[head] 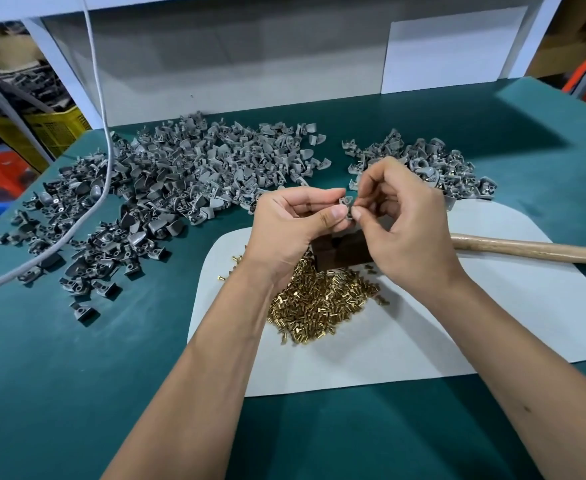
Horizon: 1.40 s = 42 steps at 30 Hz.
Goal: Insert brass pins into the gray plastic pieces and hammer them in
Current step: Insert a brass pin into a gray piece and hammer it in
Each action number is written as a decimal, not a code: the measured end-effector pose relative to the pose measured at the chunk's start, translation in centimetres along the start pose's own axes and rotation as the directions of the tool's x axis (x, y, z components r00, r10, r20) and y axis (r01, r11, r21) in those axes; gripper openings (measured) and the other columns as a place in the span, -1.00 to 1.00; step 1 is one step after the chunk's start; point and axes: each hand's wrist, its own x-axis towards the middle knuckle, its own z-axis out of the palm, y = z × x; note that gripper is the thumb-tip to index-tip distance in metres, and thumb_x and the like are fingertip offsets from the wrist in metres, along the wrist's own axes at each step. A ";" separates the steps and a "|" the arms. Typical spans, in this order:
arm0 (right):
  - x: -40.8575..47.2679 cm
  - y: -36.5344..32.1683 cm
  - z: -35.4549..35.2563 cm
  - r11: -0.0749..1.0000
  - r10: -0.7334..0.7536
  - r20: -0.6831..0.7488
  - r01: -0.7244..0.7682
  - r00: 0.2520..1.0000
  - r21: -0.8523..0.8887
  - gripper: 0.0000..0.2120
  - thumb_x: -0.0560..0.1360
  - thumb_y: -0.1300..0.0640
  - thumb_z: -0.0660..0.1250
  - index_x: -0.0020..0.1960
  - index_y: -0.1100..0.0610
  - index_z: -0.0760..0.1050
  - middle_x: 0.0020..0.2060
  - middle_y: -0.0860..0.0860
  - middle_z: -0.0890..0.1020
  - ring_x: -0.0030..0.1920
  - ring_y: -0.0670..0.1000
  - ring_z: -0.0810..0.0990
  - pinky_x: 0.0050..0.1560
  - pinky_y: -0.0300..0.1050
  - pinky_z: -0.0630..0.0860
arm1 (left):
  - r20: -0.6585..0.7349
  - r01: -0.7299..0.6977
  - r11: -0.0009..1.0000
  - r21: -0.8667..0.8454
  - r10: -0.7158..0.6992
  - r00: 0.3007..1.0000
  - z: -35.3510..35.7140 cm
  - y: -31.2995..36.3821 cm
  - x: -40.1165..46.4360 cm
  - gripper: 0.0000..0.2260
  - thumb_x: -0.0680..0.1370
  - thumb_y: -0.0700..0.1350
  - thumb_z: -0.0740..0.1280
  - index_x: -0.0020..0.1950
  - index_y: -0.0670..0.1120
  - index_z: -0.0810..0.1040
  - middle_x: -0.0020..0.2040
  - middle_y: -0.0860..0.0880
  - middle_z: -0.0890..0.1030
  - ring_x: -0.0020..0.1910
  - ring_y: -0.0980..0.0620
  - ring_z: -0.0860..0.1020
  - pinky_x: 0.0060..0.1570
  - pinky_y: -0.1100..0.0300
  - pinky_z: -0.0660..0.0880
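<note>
Landmark = dark block (pixel 340 252) sitting on the white mat (pixel 423 327), mid tabletop (pixel 76 375).

Just above the block, both hands meet w/ fingertips touching. Left hand (pixel 295 223): grip grasping a small gray plastic piece (pixel 346 201), pinched btwn thumb & forefinger, other fingers curled behind. Right hand (pixel 399 216): grip clenched in a pinch right at the piece's edge, thumb & forefinger tips together; likely a pin in there but too small to tell. Piece is held in the air over the block, not resting on it.

Directly in front of the block (toward the person), touching its base: heap of brass pins (pixel 319 299) on the mat, a few strays to the heap's left & right.

Right of the block: wooden handle (pixel 534 251) lying across the mat & running out of frame; head end hidden behind the right hand.

Behind & left of the block: big spread of gray pieces (pixel 166 178) on the green tabletop, reaching to the left edge. Behind & right of the block: smaller pile of gray pieces (pixel 437 168), some w/ brass showing.

Far left of the block: white cable (pixel 102 98) hanging down & trailing across the big spread. Well behind the block: white board (pixel 250 64) standing upright at the back.
</note>
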 end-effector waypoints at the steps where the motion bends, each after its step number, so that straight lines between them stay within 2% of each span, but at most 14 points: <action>1: 0.0 0.0 0.0 1.000 -0.003 -0.009 0.003 1.000 -0.018 -0.74 0.43 0.36 0.41 -0.05 0.05 0.46 -0.25 -0.08 0.57 -0.21 0.02 0.60 -0.20 0.10 0.58 | -0.007 -0.004 1.000 0.005 0.004 1.000 0.1 -0.1 0.0 -0.79 0.45 -0.47 0.44 0.05 -0.31 0.66 -0.18 -0.16 0.72 -0.25 0.00 0.69 -0.05 0.17 0.67; 7: -0.2 0.0 0.0 0.997 -0.009 -0.041 0.006 0.999 -0.082 -0.78 0.44 0.34 0.43 -0.07 0.08 0.49 -0.25 -0.09 0.59 -0.22 -0.02 0.61 -0.21 0.05 0.60 | -0.012 0.005 1.000 0.009 -0.005 1.000 0.2 -0.1 0.2 -0.79 0.45 -0.47 0.44 0.05 -0.32 0.65 -0.20 -0.15 0.72 -0.24 0.01 0.69 -0.06 0.18 0.68; 10: -0.1 0.1 -0.1 0.998 -0.043 -0.042 0.041 0.998 -0.051 -0.86 0.48 0.32 0.43 -0.02 0.14 0.56 -0.20 -0.05 0.63 -0.16 -0.04 0.65 -0.12 0.00 0.64 | -0.005 0.028 0.999 -0.046 -0.028 1.000 0.1 0.1 0.2 -0.79 0.46 -0.46 0.42 0.07 -0.32 0.65 -0.16 -0.17 0.73 -0.22 0.00 0.70 -0.08 0.21 0.67; 14: 0.1 0.3 -0.5 0.999 -0.041 -0.011 0.040 0.999 -0.020 -0.83 0.49 0.30 0.47 0.06 0.15 0.60 -0.13 -0.07 0.68 -0.07 -0.07 0.69 -0.01 -0.08 0.67 | 0.017 0.052 0.993 -0.110 -0.051 0.999 -0.4 0.2 0.0 -0.78 0.45 -0.39 0.43 0.09 -0.29 0.66 -0.07 -0.24 0.73 -0.17 -0.04 0.72 -0.09 0.25 0.66; 18: 0.2 0.3 -0.7 0.992 -0.082 -0.027 0.079 0.996 -0.097 -0.86 0.49 0.27 0.49 0.05 0.15 0.67 -0.12 -0.05 0.71 -0.07 -0.12 0.69 0.01 -0.13 0.66 | 0.009 0.072 0.993 -0.098 -0.071 0.997 -0.5 0.2 0.2 -0.76 0.47 -0.38 0.43 0.14 -0.32 0.65 -0.08 -0.26 0.71 -0.18 -0.04 0.72 -0.11 0.27 0.64; 23: 0.4 0.2 -0.8 0.963 -0.184 -0.033 0.173 0.982 -0.208 -0.93 0.51 0.27 0.47 -0.02 0.20 0.71 -0.13 0.01 0.71 -0.10 -0.07 0.64 0.03 -0.21 0.57 | 0.012 0.080 0.991 -0.103 -0.080 0.997 -0.5 0.2 0.2 -0.78 0.45 -0.25 0.45 0.08 -0.26 0.69 -0.08 -0.24 0.72 -0.18 -0.04 0.70 -0.11 0.26 0.64; 26: 0.5 0.3 -0.8 0.964 -0.158 -0.047 0.143 0.986 -0.224 -0.94 0.53 0.29 0.43 -0.03 0.22 0.68 -0.14 0.03 0.68 -0.10 -0.06 0.59 0.00 -0.31 0.49 | -0.036 0.019 0.999 -0.040 -0.020 0.999 -0.3 0.0 0.4 -0.86 0.58 -0.29 0.38 0.10 -0.25 0.69 0.00 -0.27 0.71 -0.09 -0.11 0.70 -0.03 0.18 0.65; 28: 0.5 0.4 -0.9 0.968 -0.131 -0.071 0.112 0.989 -0.225 -0.94 0.54 0.30 0.41 -0.03 0.24 0.67 -0.15 0.03 0.67 -0.10 -0.06 0.59 -0.02 -0.35 0.46 | -0.069 -0.076 0.995 0.067 0.081 0.994 -0.4 -0.2 0.5 -0.84 0.57 -0.34 0.40 0.10 -0.20 0.70 0.02 -0.22 0.73 -0.04 -0.13 0.71 0.04 0.10 0.65; 31: 0.5 0.4 -0.9 0.976 -0.091 -0.099 0.069 0.991 -0.208 -0.95 0.55 0.28 0.41 -0.04 0.23 0.66 -0.17 0.01 0.66 -0.13 -0.06 0.59 -0.06 -0.32 0.47 | -0.051 -0.180 0.961 0.210 0.194 0.980 -0.2 -0.3 0.6 -0.78 0.48 -0.36 0.49 0.08 -0.14 0.71 0.00 -0.15 0.74 0.03 -0.11 0.71 0.15 -0.01 0.62; 33: 0.4 0.3 -0.8 0.977 -0.078 -0.116 0.052 0.990 -0.207 -0.95 0.55 0.28 0.41 -0.04 0.23 0.66 -0.17 0.02 0.67 -0.13 -0.06 0.59 -0.07 -0.28 0.50 | -0.049 -0.202 0.946 0.254 0.222 0.974 0.2 -0.5 0.5 -0.78 0.45 -0.36 0.52 0.04 -0.14 0.72 -0.03 -0.12 0.75 0.00 -0.08 0.72 0.11 0.04 0.62; 35: 0.4 0.2 -0.6 0.978 -0.062 -0.122 0.036 0.991 -0.205 -0.95 0.55 0.28 0.41 -0.04 0.24 0.66 -0.17 0.03 0.68 -0.13 -0.03 0.61 -0.07 -0.22 0.53 | -0.069 -0.206 0.938 0.278 0.233 0.970 0.6 -0.8 0.5 -0.81 0.44 -0.36 0.53 0.01 -0.16 0.72 -0.07 -0.12 0.75 -0.04 -0.07 0.72 0.08 0.07 0.63; 39: 0.3 0.1 -0.3 0.975 -0.051 -0.112 0.026 0.992 -0.219 -0.94 0.55 0.28 0.41 -0.03 0.25 0.67 -0.16 0.06 0.69 -0.12 0.03 0.63 -0.05 -0.07 0.57 | -0.105 -0.193 0.944 0.269 0.228 0.968 1.0 -1.2 0.5 -0.82 0.44 -0.39 0.52 -0.02 -0.17 0.73 -0.10 -0.14 0.75 -0.09 -0.10 0.72 0.08 -0.02 0.64; 42: 0.2 0.0 -0.2 0.970 -0.056 -0.112 0.027 0.992 -0.242 -0.94 0.55 0.27 0.41 -0.04 0.25 0.67 -0.16 0.07 0.69 -0.12 0.04 0.64 -0.05 -0.05 0.57 | -0.121 -0.178 0.945 0.275 0.218 0.968 1.2 -1.2 0.4 -0.82 0.45 -0.40 0.50 0.00 -0.20 0.73 -0.09 -0.16 0.75 -0.09 -0.10 0.72 0.08 -0.01 0.64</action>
